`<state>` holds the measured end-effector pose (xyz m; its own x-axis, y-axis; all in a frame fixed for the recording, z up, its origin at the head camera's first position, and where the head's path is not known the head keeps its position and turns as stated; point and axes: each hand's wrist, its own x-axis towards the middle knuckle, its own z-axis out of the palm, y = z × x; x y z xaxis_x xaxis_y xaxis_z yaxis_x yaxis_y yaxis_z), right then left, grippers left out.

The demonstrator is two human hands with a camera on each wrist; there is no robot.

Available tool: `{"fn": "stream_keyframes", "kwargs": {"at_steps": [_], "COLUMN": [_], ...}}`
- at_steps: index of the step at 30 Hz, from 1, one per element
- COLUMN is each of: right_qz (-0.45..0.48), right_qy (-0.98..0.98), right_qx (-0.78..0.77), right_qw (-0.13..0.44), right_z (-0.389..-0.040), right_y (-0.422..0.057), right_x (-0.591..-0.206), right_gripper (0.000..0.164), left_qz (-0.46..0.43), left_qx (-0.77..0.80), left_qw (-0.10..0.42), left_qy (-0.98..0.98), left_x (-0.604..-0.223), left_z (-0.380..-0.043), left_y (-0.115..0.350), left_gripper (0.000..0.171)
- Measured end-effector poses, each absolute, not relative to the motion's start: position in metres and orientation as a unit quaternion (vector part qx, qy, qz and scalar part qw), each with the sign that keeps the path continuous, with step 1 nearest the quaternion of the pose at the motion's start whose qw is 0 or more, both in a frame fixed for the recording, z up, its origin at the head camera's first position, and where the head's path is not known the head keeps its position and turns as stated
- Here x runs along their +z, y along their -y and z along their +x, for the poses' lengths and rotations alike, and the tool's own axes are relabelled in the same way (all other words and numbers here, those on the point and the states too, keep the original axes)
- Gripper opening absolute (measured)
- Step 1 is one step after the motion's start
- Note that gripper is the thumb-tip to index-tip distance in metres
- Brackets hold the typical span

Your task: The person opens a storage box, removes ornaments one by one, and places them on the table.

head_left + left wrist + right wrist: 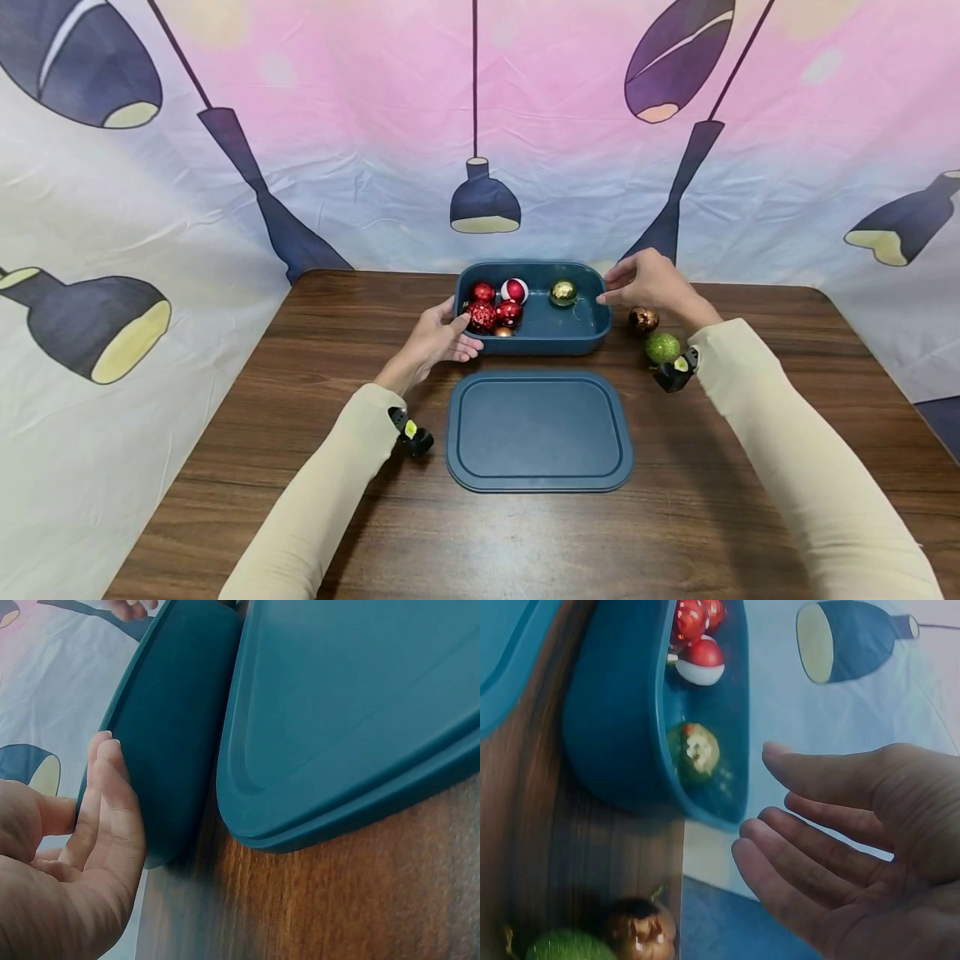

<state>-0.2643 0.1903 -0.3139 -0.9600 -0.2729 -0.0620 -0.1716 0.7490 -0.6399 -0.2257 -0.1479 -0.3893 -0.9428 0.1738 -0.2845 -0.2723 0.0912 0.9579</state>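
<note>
A dark teal box (543, 345) stands near the table's back edge with several Christmas baubles inside. Red baubles (482, 317), a red-and-white bauble (514, 290) and part of an orange one (503, 332) cluster at its left end. Farther right inside lies a gold bauble (563, 292). My left hand (431, 343) grips the box's left end, thumb at the rim and fingers along the outer wall (169, 727). At the right end, my right hand (855, 832) hovers by the rim, fingers spread apart and holding nothing.
A teal lid (540, 429) lies flat on the wooden table (300, 350) in front of the box. To the box's right, below my right wrist, are a bronze bauble (642, 320) and a glittery green bauble (663, 348). A printed cloth (390, 200) hangs behind the table.
</note>
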Motion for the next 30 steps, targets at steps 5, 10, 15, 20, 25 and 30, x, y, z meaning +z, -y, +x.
{"fn": "stream_keyframes", "kwargs": {"at_steps": [5, 10, 15, 20, 25, 30], "right_qz": [-0.125, -0.143, -0.168, -0.188, -0.206, -0.189], "right_qy": [-0.929, -0.925, -0.916, -0.905, -0.898, -0.895], "right_qx": [-0.335, -0.337, -0.348, -0.368, -0.377, -0.391], "right_qw": [0.089, 0.099, 0.102, 0.1, 0.093, 0.103], "right_z": [-0.267, -0.269, -0.271, -0.272, -0.273, -0.275], "right_y": [-0.173, -0.157, -0.143, -0.135, -0.128, -0.12], "right_x": [-0.317, -0.321, -0.329, -0.337, -0.342, -0.346], "right_gripper": [0.041, 0.042, 0.041, 0.04, 0.04, 0.043], "left_qz": [-0.031, -0.031, -0.033, -0.033, -0.035, -0.037], "left_qx": [0.68, 0.681, 0.683, 0.682, 0.682, 0.682], "left_qw": [0.167, 0.165, 0.168, 0.169, 0.169, 0.168], "left_qy": [-0.713, -0.713, -0.71, -0.711, -0.711, -0.711], "left_x": [-0.391, -0.391, -0.391, -0.391, -0.39, -0.391], "left_z": [-0.226, -0.226, -0.226, -0.226, -0.226, -0.226], "left_y": [0.148, 0.148, 0.148, 0.148, 0.148, 0.147], "left_gripper": [0.064, 0.064, 0.064, 0.064, 0.064, 0.064]}}
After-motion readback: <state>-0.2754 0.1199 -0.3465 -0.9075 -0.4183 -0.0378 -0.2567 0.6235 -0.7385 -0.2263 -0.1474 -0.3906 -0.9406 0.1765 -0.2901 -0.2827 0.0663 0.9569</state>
